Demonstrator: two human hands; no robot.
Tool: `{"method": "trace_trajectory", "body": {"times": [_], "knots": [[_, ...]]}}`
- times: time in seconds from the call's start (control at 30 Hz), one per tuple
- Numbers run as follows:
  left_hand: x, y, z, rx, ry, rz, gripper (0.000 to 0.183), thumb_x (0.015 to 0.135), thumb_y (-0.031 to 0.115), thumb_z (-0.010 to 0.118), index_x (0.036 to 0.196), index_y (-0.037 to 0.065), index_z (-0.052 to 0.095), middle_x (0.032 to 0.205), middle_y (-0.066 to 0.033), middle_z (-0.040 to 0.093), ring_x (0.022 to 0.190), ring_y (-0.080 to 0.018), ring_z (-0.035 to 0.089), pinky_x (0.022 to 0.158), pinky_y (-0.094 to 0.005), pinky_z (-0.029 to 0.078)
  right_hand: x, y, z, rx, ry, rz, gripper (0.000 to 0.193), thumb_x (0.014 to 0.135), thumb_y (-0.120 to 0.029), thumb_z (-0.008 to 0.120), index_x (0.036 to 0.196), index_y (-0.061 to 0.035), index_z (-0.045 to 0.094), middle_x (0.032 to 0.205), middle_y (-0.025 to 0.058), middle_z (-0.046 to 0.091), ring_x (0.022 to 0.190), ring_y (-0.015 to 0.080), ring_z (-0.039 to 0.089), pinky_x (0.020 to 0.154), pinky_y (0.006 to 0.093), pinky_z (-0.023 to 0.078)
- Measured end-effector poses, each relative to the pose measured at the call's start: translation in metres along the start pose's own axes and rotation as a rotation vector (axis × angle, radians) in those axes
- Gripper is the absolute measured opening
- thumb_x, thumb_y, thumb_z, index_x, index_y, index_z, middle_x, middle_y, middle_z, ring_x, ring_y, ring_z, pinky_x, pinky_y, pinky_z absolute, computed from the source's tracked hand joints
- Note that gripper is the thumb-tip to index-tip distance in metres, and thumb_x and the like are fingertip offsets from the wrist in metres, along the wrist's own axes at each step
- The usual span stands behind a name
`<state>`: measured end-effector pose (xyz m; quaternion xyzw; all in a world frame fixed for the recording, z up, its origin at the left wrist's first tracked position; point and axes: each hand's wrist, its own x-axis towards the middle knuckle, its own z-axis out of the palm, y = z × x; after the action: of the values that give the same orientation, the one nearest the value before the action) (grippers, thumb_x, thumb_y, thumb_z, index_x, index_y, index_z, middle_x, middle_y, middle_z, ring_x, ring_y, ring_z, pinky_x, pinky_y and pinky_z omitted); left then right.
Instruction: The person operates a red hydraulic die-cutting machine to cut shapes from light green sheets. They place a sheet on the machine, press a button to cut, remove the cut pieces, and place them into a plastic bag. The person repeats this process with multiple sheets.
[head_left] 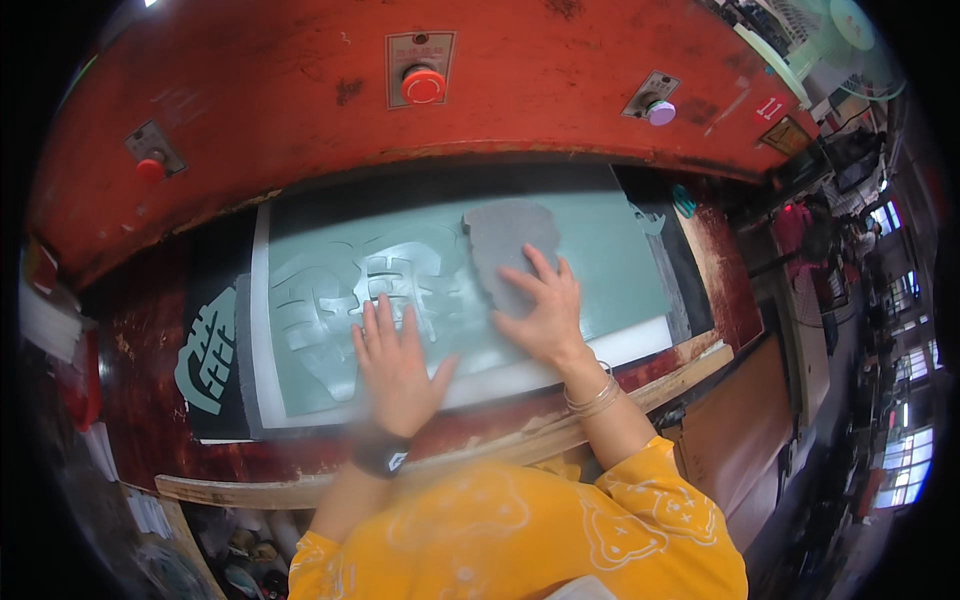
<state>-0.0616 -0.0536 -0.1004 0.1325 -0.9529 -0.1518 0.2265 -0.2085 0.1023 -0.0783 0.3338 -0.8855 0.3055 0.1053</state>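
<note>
A pale green sheet (610,265) lies over a white board (640,338) under the red machine. Curved, slotted outlines (310,320) are cut into its left half. My left hand (395,372) rests palm down on that cut area, fingers stretched out. With its fingers spread, my right hand (548,305) lies on a dark grey, ragged-edged slab (505,235) on top of the sheet. The slab's underside is hidden. Left of the sheet, a loose green slotted cutout (207,352) sits on a black surface.
Above the worktop, the red machine front (270,80) carries a large red push button (422,86), a smaller red one (151,169) and a pale purple one (660,112). A wooden rail (280,492) runs along the near edge. Green scraps (652,220) lie at the right.
</note>
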Motion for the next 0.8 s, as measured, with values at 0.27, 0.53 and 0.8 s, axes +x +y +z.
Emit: {"method": "trace_trajectory", "body": {"times": [0.27,0.53,0.8], "knots": [[0.010,-0.006,0.003,-0.020,-0.024,-0.009,0.070,0.074,0.031,0.070,0.128,-0.003,0.043,0.142,-0.0271,0.030,0.134,-0.0437,0.022,0.108,-0.0552,0.016,0.009,0.006,0.006,-0.061,-0.069,-0.053,0.056,0.063,-0.026,0.076,0.117,-0.0194,0.062,0.138,0.0122,0.042,0.124,0.0484,0.032,0.102,0.0519,0.029],[-0.032,0.046,-0.014,-0.988,-0.279,-0.008,0.034,0.073,0.009,0.067,0.106,0.002,0.063,0.111,-0.0178,0.060,0.106,-0.0336,0.057,0.093,-0.0388,0.044,0.092,0.069,-0.066,0.210,0.740,-0.018,0.065,0.089,-0.028,0.057,0.140,0.0011,0.029,0.145,0.0263,0.022,0.137,0.0387,0.018,0.111,0.0460,0.015],[-0.020,0.079,-0.019,-0.620,-0.266,0.123,0.019,0.074,0.010,0.068,0.091,0.003,0.064,0.090,-0.0134,0.064,0.087,-0.0309,0.061,0.078,-0.0387,0.049,0.149,0.115,-0.105,0.124,0.717,0.110,0.075,0.091,-0.034,0.052,0.143,0.0050,0.014,0.148,0.0275,0.015,0.138,0.0390,0.015,0.112,0.0453,0.012]]}}
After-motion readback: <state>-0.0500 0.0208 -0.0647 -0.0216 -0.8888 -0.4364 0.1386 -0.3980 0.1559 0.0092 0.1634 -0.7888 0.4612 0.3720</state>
